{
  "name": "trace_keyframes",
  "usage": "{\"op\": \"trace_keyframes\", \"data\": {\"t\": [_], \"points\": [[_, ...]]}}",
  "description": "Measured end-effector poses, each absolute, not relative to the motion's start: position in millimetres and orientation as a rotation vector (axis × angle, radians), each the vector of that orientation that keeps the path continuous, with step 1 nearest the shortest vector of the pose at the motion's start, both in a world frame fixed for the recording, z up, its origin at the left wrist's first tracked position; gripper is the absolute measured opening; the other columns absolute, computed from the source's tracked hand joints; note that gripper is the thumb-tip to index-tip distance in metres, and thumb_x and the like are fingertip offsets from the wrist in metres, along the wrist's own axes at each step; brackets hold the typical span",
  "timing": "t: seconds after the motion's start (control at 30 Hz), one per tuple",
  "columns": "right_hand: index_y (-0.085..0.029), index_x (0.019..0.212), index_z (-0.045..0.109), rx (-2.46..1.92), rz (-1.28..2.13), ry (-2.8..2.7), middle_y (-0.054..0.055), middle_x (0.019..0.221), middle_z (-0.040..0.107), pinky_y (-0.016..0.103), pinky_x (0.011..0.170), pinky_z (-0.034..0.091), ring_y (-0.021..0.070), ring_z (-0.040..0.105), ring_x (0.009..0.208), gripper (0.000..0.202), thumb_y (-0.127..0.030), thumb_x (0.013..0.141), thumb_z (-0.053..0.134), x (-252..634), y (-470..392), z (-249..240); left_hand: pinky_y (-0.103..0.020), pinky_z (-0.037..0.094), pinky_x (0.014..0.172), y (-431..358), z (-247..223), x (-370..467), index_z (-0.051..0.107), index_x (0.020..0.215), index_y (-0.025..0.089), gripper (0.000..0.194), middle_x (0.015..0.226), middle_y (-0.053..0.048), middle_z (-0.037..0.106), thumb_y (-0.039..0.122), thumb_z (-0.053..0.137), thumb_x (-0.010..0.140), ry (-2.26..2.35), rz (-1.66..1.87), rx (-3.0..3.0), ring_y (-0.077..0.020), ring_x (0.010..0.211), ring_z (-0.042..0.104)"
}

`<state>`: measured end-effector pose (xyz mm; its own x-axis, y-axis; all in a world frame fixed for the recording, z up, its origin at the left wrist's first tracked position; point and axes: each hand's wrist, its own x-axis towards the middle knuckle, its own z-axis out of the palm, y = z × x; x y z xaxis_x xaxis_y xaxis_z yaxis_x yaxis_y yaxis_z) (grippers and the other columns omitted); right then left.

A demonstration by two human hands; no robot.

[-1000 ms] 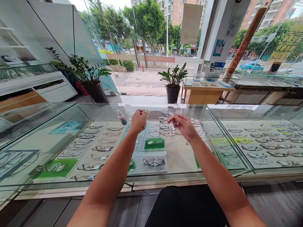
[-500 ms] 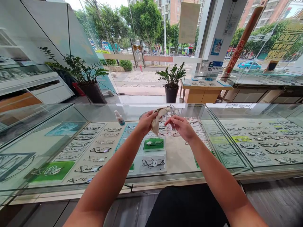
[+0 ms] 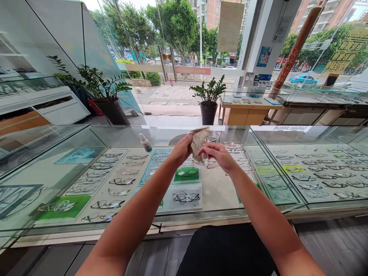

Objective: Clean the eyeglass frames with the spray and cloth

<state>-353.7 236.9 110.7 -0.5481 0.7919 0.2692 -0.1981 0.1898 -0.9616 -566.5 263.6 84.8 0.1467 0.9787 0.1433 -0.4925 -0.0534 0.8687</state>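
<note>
Your left hand (image 3: pixel 182 148) pinches a cloth (image 3: pixel 197 147), your right hand (image 3: pixel 219 155) glasses (image 3: pixel 203 138); left, a spray bottle (image 3: pixel 145 143) stands on the counter (image 3: pixel 123 136).

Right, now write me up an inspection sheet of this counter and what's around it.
Surface: glass counter, with rows of frames displayed beneath the top.
Things in hand: beige cloth against thin-rimmed glasses; how far the cloth covers the lenses is hard to tell.
Clutter: spray bottle upright, left of the hands; more frames lie around and beyond the right hand, whether on or under the glass unclear.
Left hand: gripping the cloth.
Right hand: pinching the glasses.
Cables: nothing seen near the hands.
Surroundings: plant in a dark pot and a wood-fronted display beyond the counter, street outside.
</note>
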Motion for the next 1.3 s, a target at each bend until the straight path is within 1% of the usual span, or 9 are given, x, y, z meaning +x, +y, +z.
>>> {"op": "trace_keyframes", "data": {"t": [0.17, 0.37, 0.5, 0.63, 0.77, 0.9, 0.97, 1.1, 1.3], "points": [[-0.022, 0.091, 0.087, -0.648, 1.457, -1.595, 0.007, 0.098, 0.081, 0.034, 0.076, 0.043, 0.0177, 0.056, 0.081, 0.039, -0.06, 0.092, 0.08, -355.8, 238.5, 109.0, -0.038, 0.063, 0.091, 257.8, 93.2, -557.6, 0.08, 0.111, 0.014, 0.056, 0.104, -0.014, 0.082, 0.068, 0.074, 0.101, 0.675, 1.285, 0.953, -0.0287, 0.103, 0.077], [-0.023, 0.09, 0.087, -0.621, 1.437, -1.603, 0.007, 0.098, 0.081, 0.035, 0.075, 0.043, 0.0174, 0.055, 0.079, 0.038, -0.06, 0.092, 0.08, -355.7, 235.3, 112.2, -0.035, 0.062, 0.08, 250.4, 96.5, -557.8, 0.08, 0.11, 0.013, 0.05, 0.094, -0.011, 0.08, 0.058, 0.091, 0.091, 0.649, 1.258, 1.022, -0.0229, 0.084, 0.074], [-0.022, 0.089, 0.088, -0.567, 1.475, -1.667, 0.007, 0.092, 0.078, 0.035, 0.076, 0.045, 0.0178, 0.057, 0.078, 0.04, -0.06, 0.093, 0.079, -355.5, 233.8, 113.8, -0.031, 0.056, 0.068, 243.9, 98.1, -556.9, 0.079, 0.104, 0.016, 0.05, 0.076, -0.003, 0.071, 0.056, 0.099, 0.082, 0.605, 1.185, 1.05, -0.0175, 0.069, 0.066], [-0.021, 0.086, 0.087, -0.548, 1.503, -1.689, 0.007, 0.087, 0.076, 0.035, 0.076, 0.044, 0.0175, 0.056, 0.077, 0.041, -0.06, 0.093, 0.079, -354.5, 234.7, 113.0, -0.033, 0.057, 0.071, 241.7, 98.3, -556.8, 0.076, 0.094, 0.017, 0.051, 0.075, -0.005, 0.072, 0.057, 0.102, 0.076, 0.574, 1.109, 1.036, -0.019, 0.068, 0.067], [-0.02, 0.086, 0.086, -0.538, 1.529, -1.673, 0.008, 0.09, 0.078, 0.035, 0.074, 0.043, 0.0177, 0.055, 0.077, 0.041, -0.06, 0.093, 0.08, -354.5, 235.8, 111.7, -0.033, 0.058, 0.074, 242.7, 97.9, -558.2, 0.078, 0.102, 0.016, 0.051, 0.082, -0.007, 0.076, 0.053, 0.102, 0.076, 0.584, 1.127, 1.048, -0.0207, 0.073, 0.071], [-0.021, 0.085, 0.087, -0.53, 1.511, -1.67, 0.008, 0.091, 0.079, 0.036, 0.076, 0.043, 0.0184, 0.056, 0.079, 0.04, -0.06, 0.093, 0.08, -356.1, 235.4, 111.5, -0.029, 0.054, 0.066, 244.0, 96.8, -556.3, 0.076, 0.093, 0.015, 0.055, 0.077, -0.005, 0.074, 0.052, 0.107, 0.068, 0.595, 1.211, 1.044, -0.0168, 0.065, 0.067], [-0.021, 0.085, 0.087, -0.525, 1.51, -1.679, 0.008, 0.09, 0.078, 0.036, 0.077, 0.044, 0.0183, 0.055, 0.078, 0.039, -0.06, 0.092, 0.081, -356.8, 235.1, 111.3, -0.029, 0.052, 0.062, 244.0, 96.1, -555.0, 0.074, 0.088, 0.016, 0.054, 0.07, -0.004, 0.07, 0.057, 0.104, 0.072, 0.614, 1.237, 1.068, -0.0163, 0.061, 0.064], [-0.022, 0.085, 0.087, -0.517, 1.516, -1.679, 0.007, 0.089, 0.078, 0.037, 0.076, 0.045, 0.0186, 0.055, 0.076, 0.038, -0.059, 0.092, 0.081, -356.3, 235.7, 110.3, -0.034, 0.057, 0.066, 242.7, 96.6, -555.2, 0.074, 0.086, 0.016, 0.056, 0.065, -0.006, 0.067, 0.068, 0.094, 0.082, 0.628, 1.21, 1.118, -0.0204, 0.063, 0.067], [-0.022, 0.085, 0.087, -0.527, 1.545, -1.583, 0.009, 0.094, 0.08, 0.036, 0.077, 0.046, 0.0199, 0.056, 0.081, 0.036, -0.057, 0.093, 0.08, -352.6, 238.6, 108.9, -0.038, 0.062, 0.085, 236.9, 104.0, -555.1, 0.081, 0.113, 0.018, 0.052, 0.095, -0.01, 0.079, 0.05, 0.101, 0.077, 0.594, 1.18, 1.09, -0.0259, 0.088, 0.077]]}}
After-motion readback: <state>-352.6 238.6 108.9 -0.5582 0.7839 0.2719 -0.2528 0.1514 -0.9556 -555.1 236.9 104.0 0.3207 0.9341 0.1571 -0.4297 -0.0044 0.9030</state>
